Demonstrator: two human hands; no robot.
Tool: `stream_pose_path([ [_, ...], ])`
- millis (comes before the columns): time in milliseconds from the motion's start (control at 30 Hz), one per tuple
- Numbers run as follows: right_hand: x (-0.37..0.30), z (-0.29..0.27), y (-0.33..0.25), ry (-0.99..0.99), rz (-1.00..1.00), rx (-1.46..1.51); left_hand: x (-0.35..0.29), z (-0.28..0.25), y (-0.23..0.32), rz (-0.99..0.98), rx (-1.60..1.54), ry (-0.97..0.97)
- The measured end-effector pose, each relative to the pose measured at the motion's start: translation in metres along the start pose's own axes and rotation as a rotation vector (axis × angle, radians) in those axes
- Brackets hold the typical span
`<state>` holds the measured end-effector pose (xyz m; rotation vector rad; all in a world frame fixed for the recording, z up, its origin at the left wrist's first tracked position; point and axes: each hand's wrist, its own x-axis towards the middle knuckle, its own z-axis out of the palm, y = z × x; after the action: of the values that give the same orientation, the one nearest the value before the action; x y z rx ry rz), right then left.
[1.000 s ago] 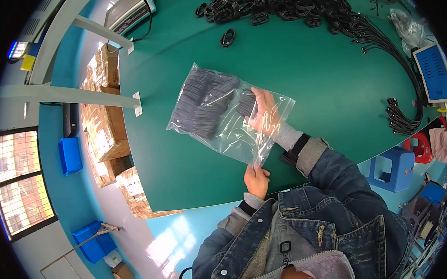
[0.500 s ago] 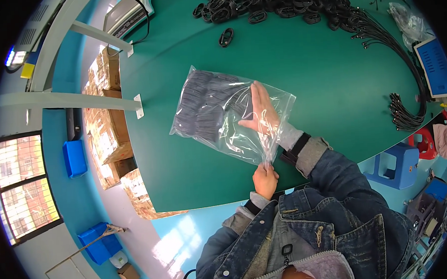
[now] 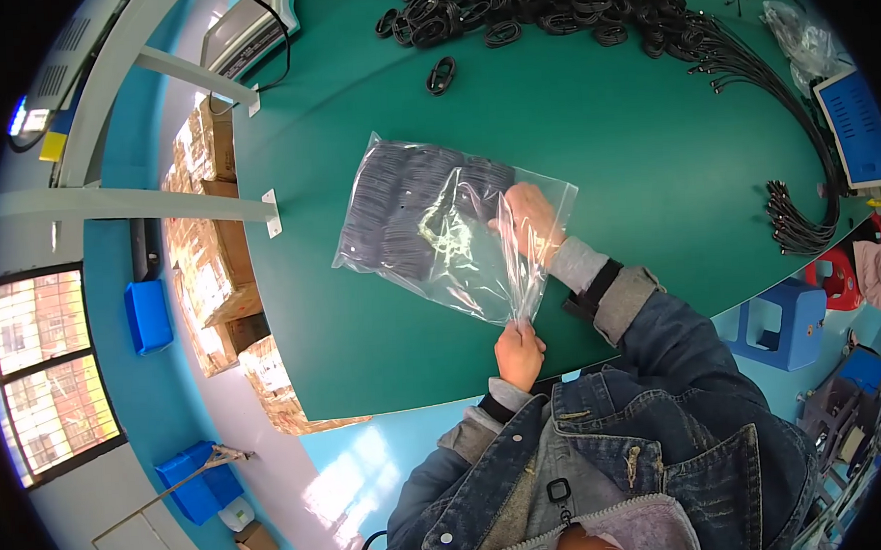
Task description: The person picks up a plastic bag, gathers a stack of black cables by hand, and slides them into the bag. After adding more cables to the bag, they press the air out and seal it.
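Note:
A clear plastic bag (image 3: 466,292) lies on the green table, with rows of dark grey coiled bundles, apparently cables (image 3: 398,203), packed in its far left part. At the near corner, my left hand (image 3: 521,355) pinches the gathered plastic in closed fingers. My right hand (image 3: 532,220) is at the bag's right side, beside the right end of the bundles. Its fingers are curled in, with the thumb toward the bundles. Whether they grip anything is hidden, and I cannot tell if this hand is inside the bag or on top of it.
A heap of black coiled cables (image 3: 547,10) covers the far table edge, with one loose coil (image 3: 441,76) nearer. Long cables (image 3: 797,220) curve along the right. A white metal frame (image 3: 162,204) is fixed to the left edge. Cartons (image 3: 214,255) stand beyond; a blue stool (image 3: 782,324) is at right.
My right hand's fingers were stretched out flat over the bag and are now curled in, the hand slightly farther right. My left hand keeps its hold on the gathered plastic.

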<state>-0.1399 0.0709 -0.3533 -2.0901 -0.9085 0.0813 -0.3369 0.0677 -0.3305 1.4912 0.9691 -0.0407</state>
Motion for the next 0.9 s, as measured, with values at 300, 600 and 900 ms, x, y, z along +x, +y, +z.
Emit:
stream_pose_path([
  [300,-0.004,0.004,0.007,0.023,-0.082,0.042,0.001,-0.001,0.000,-0.007,0.005,-0.001],
  [600,0.009,-0.004,0.004,-0.074,-0.126,0.097,0.008,0.000,-0.004,-0.095,-0.112,-0.018],
  [900,0.024,-0.117,0.018,-0.807,-0.102,0.107,0.002,-0.026,0.027,-0.274,0.167,-0.295],
])
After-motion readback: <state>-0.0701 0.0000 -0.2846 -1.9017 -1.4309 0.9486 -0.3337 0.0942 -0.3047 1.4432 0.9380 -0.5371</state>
